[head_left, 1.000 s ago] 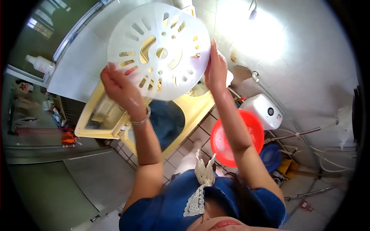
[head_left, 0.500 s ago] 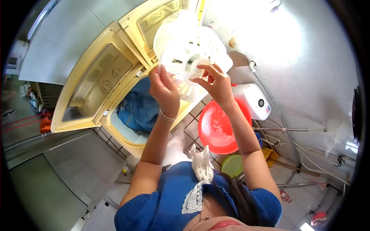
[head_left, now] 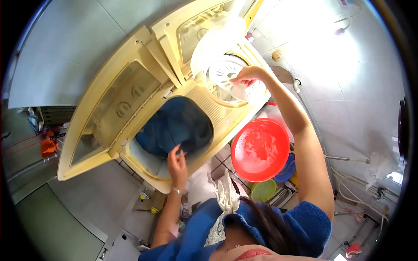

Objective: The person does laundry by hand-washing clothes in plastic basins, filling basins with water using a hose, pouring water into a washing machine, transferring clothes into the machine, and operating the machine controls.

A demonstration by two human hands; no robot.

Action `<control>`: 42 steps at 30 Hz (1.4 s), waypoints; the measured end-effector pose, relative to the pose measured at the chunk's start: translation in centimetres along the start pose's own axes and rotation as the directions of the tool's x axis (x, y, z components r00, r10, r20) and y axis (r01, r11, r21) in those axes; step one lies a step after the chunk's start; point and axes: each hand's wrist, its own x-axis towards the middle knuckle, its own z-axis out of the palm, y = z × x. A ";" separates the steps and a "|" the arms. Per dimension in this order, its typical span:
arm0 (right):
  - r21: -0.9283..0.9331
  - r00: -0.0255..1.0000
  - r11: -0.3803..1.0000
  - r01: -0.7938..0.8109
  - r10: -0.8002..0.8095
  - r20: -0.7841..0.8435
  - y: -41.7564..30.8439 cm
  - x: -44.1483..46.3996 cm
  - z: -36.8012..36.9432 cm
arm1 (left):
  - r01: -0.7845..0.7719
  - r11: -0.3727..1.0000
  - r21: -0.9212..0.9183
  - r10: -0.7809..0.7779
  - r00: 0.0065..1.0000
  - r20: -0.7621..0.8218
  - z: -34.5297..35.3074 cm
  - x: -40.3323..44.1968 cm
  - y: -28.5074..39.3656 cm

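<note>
A cream twin-tub washing machine (head_left: 191,93) stands in front of me with its lids raised. My right hand (head_left: 249,77) is over the spin tub (head_left: 230,99) at its right end. The fingers are curled and closed at the middle of a white slotted spin-tub plate (head_left: 221,71), which lies in the tub's mouth. My left hand (head_left: 177,165) holds nothing, its fingers stretched out at the near edge of the wash tub (head_left: 154,165). Bunched dark blue cloth (head_left: 167,126) fills much of that wash tub.
A translucent white inner cover (head_left: 213,43) stands raised behind the spin tub. Below the machine's right side is a red basin (head_left: 261,150), with a green basin (head_left: 263,190) and a blue basin (head_left: 286,169) lower down. A pipe (head_left: 297,85) runs along the tiled wall.
The slotted plate has gone from both hands above the machine down into the spin tub. My left hand has let go and moved down to the wash tub. My view has shifted.
</note>
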 end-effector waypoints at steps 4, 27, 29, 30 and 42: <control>-0.034 0.985 0.993 -0.112 0.116 0.129 0.4 10.6 0.8 | 0.211 0.976 0.049 -0.205 0.973 -0.102 -3.9 -2.9 -0.3; -0.740 0.923 0.672 0.014 -0.293 -0.249 7.3 33.5 14.8 | 0.446 0.892 -0.068 -0.441 0.830 -0.341 -2.4 -3.9 -4.6; -0.782 0.918 0.622 -0.029 -0.292 -0.267 9.0 36.7 15.1 | 0.452 0.892 -0.025 -0.427 0.823 -0.374 -2.2 -4.9 -6.4; -0.796 0.898 0.603 -0.051 -0.322 -0.301 9.8 38.0 15.1 | 0.457 0.889 -0.038 -0.438 0.821 -0.367 -2.2 -4.7 -6.5; -0.563 0.679 0.736 0.377 -0.633 -0.373 3.0 11.3 4.1 | -0.487 0.605 0.630 0.745 0.625 -0.232 -3.6 17.5 27.9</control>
